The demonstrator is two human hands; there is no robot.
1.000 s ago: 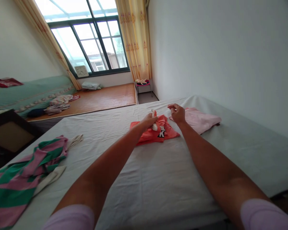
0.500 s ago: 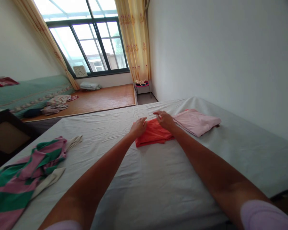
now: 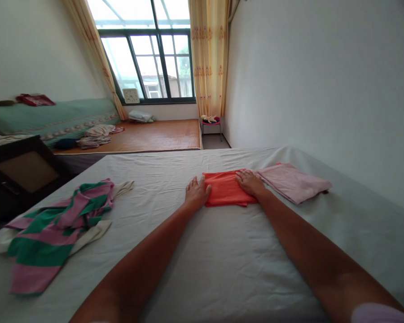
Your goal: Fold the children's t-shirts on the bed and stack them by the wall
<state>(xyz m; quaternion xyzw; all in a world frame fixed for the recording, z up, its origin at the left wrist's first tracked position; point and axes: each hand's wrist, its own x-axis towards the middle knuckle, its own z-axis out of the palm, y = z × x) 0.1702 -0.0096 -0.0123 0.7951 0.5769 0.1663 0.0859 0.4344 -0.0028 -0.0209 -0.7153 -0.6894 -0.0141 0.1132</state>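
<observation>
A folded orange cloth [image 3: 226,189] lies flat on the big bed [image 3: 222,260], near the bed's far end. The left hand [image 3: 197,190] lies flat with its fingers spread out, touching the left edge of the orange cloth. The right hand [image 3: 249,182] lies flat too, fingers apart, pressing on the right edge of the orange cloth. Neither hand is gripping anything; both are just laid on top.

Just to the right of the orange cloth lies a folded pink cloth [image 3: 291,181], and the 2 cloths look like they touch. Well to the left of the orange cloth, near the bed's left side, is a crumpled green and pink striped top [image 3: 57,226] with a cream cloth [image 3: 87,233] partly under it.

Past the orange cloth, beyond the bed, there is a wooden platform [image 3: 148,134], a small stool [image 3: 211,122], a window [image 3: 148,58] and yellow curtains [image 3: 208,54].
</observation>
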